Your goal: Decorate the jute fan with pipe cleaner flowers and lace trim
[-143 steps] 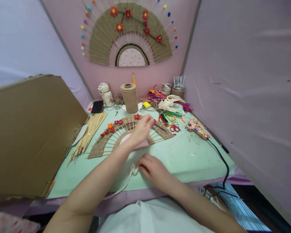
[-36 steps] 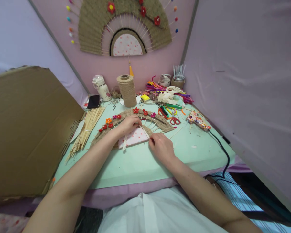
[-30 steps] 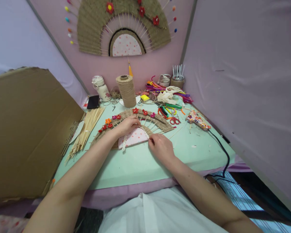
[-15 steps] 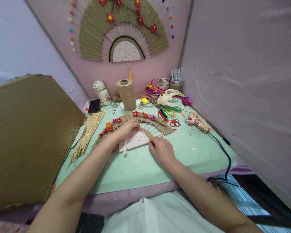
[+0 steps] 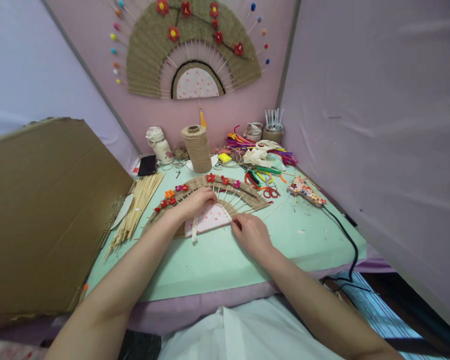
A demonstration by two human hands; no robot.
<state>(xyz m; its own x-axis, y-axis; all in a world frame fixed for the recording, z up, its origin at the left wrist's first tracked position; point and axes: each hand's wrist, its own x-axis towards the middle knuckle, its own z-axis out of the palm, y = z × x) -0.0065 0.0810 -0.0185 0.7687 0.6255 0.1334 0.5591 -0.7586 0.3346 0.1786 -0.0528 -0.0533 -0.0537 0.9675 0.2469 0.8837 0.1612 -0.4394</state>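
Note:
A half-round fan of twine and thin sticks [image 5: 195, 184] lies on the table, with small red, orange and pink flowers along its outer band. At its centre is a half circle of white dotted fabric [image 5: 213, 218]. A narrow white lace trim [image 5: 194, 234] follows the fabric's curved edge, and its loose end hangs over the front left. My left hand [image 5: 199, 202] is closed at the top of that curve, pinching the trim; its fingertips are partly hidden. At the right corner of the fabric, my right hand [image 5: 252, 233] pinches the trim's other end.
Behind the fan stand a twine spool [image 5: 198, 150] and a white bottle [image 5: 159, 145]. Bamboo sticks [image 5: 137, 212] lie left beside a cardboard sheet [image 5: 48, 215]. Red scissors [image 5: 270, 192], pliers [image 5: 253, 178] and a corded glue gun [image 5: 306, 191] lie right. A larger fan [image 5: 146, 65] hangs on the wall.
The camera view has tilted slightly, so everything sits a little lower. Both hands keep nearly the same place and grip on the lace trim.

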